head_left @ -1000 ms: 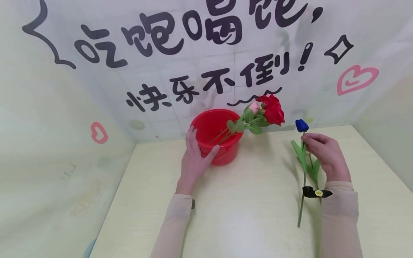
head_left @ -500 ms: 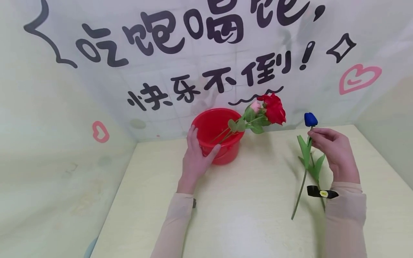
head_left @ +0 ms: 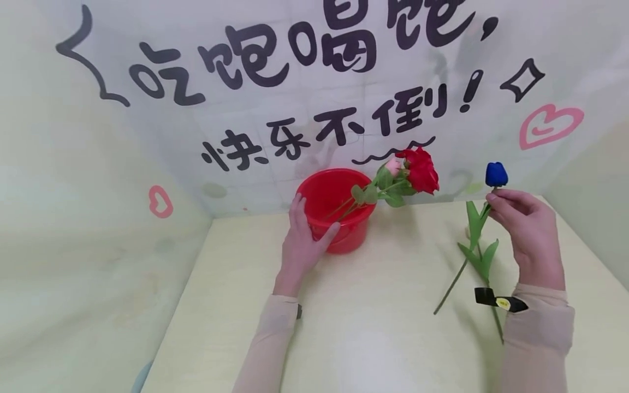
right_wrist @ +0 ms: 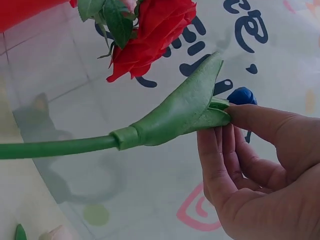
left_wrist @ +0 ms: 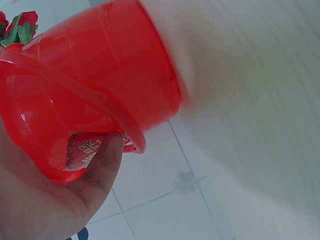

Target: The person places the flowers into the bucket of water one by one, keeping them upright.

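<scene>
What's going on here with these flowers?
A person's left hand holds the side of a red bucket, where a red rose and a pink bud lean out over the rim. The right hand pinches a blue flower just below its bloom, raised and tilted, well apart from the bucket. Another flower lies on the table beneath it.

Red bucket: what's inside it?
Stems of the red rose and pink bud. The near wall of the red bucket hides their lower ends; its bottom can't be made out.
</scene>
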`<state>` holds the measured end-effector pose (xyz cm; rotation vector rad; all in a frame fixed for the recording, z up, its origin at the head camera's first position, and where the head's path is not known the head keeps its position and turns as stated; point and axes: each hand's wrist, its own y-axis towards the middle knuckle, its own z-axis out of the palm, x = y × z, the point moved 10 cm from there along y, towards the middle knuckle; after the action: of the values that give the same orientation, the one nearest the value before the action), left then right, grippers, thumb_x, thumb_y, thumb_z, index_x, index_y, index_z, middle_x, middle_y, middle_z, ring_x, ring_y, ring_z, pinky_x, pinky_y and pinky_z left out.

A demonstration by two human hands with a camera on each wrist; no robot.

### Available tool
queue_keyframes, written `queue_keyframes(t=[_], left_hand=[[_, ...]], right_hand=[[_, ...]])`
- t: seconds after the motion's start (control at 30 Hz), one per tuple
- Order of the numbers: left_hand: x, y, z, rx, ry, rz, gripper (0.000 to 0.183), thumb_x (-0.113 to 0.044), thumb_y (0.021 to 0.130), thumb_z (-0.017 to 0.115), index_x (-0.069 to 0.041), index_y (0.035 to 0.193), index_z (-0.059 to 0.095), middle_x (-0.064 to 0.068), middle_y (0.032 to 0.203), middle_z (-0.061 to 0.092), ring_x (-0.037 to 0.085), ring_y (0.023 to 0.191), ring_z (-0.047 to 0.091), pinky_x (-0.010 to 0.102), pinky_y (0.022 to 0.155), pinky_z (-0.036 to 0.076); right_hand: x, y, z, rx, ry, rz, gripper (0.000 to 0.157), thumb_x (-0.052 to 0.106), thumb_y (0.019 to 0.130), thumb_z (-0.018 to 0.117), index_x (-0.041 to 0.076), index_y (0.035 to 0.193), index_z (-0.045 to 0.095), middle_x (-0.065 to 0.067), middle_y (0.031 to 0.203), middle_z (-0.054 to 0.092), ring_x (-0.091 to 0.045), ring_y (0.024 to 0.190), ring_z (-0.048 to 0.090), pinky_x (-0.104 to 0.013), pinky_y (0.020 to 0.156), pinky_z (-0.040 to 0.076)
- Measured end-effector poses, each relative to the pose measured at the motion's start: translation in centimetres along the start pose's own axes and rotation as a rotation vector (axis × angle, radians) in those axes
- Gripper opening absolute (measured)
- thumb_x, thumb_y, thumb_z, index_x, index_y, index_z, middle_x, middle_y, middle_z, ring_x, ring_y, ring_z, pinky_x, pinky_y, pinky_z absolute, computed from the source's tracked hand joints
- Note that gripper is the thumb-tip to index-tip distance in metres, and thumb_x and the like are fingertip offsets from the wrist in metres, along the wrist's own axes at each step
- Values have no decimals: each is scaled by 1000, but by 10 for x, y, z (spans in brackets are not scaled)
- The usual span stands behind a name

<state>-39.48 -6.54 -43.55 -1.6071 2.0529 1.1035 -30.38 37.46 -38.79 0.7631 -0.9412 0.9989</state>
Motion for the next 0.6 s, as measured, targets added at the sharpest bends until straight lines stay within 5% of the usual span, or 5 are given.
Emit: queue_keyframes(t=[0.3, 0.6], left_hand=[[-5, -5, 7, 31, 8, 0, 115, -67, 85, 77, -29, 169, 8, -6, 168, 27, 23, 138, 52, 46, 91, 62], [-4, -3, -3, 3, 6, 2, 114, -66, 86, 78, -29, 169, 9, -5, 167, 29, 23, 140, 50, 47, 92, 62]], right_hand=[[8, -11, 1, -15, 96, -55, 16, -11, 94, 71, 2, 100, 77, -3, 93, 77, -11, 80, 75, -21, 77, 61], [45, -8, 24, -4, 242, -156, 17, -19, 91, 69, -8, 103, 75, -11, 94, 77, -18, 80, 77, -26, 77, 63]])
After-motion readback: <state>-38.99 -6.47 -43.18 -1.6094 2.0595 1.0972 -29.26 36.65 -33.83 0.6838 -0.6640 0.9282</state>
